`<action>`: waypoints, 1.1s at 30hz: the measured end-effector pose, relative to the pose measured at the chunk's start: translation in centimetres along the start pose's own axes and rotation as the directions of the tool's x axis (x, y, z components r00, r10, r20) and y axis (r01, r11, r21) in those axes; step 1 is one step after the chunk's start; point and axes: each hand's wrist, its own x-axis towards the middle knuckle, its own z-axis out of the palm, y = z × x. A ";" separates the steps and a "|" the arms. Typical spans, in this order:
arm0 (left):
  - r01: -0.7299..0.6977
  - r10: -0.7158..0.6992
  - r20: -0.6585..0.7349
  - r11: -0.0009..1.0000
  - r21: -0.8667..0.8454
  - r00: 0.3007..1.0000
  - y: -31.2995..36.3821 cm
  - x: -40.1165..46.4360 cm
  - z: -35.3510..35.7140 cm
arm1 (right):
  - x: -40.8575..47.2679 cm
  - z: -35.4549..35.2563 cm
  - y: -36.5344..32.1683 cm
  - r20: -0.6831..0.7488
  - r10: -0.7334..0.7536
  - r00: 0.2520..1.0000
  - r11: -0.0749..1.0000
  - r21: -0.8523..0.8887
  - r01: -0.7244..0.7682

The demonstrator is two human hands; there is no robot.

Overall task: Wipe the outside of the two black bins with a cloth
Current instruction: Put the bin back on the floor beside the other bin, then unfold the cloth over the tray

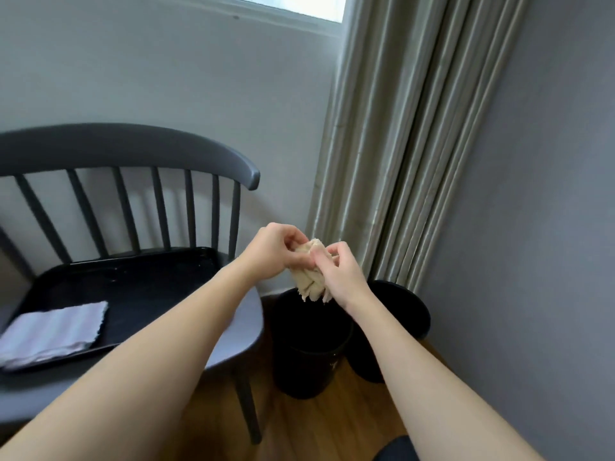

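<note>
Both hands meet above the bins: the left hand (276, 251) and the right hand (339, 274) each pinch a bunched beige cloth (309, 277) between curled fingers, its loose end hanging down. Below stand 2 black bins on the wooden floor (332, 427), the nearer bin (309, 354) just beside a grey chair (133, 151), the farther bin (399, 314) by the curtain (399, 144). On the chair seat lies a black tray (139, 281) holding a folded striped cloth (53, 331) (pale, lying flat).

Setting was a home room corner: grey spindle-back chair (133, 168) against painted wall, pleated curtain (409, 144) beneath a window (299, 3), wood-plank floor (326, 424).
</note>
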 end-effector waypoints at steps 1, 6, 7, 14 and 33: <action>-0.017 0.018 -0.019 1.000 0.013 1.000 0.2 -0.3 -1.0 | -0.1 0.6 -0.8 -0.023 -0.015 1.000 1.000 -0.011 0.015; -0.028 0.030 -0.044 0.998 0.048 0.999 0.7 -2.2 -5.6 | 0.0 3.0 -4.4 -0.020 -0.034 0.999 0.998 -0.055 0.033; -0.018 0.020 -0.044 0.999 0.046 0.999 0.7 -2.6 -6.4 | 0.0 3.4 -5.1 -0.007 -0.051 0.999 0.996 -0.075 0.050; 0.035 -0.033 -0.029 0.998 0.048 0.999 0.4 -4.6 -11.9 | -0.1 4.7 -8.8 0.085 -0.183 0.979 0.936 -0.289 0.200; 0.075 -0.057 -0.149 0.990 0.116 0.987 -0.8 -8.6 -18.7 | -1.0 10.4 -12.6 0.234 -0.304 0.924 0.949 -0.016 0.316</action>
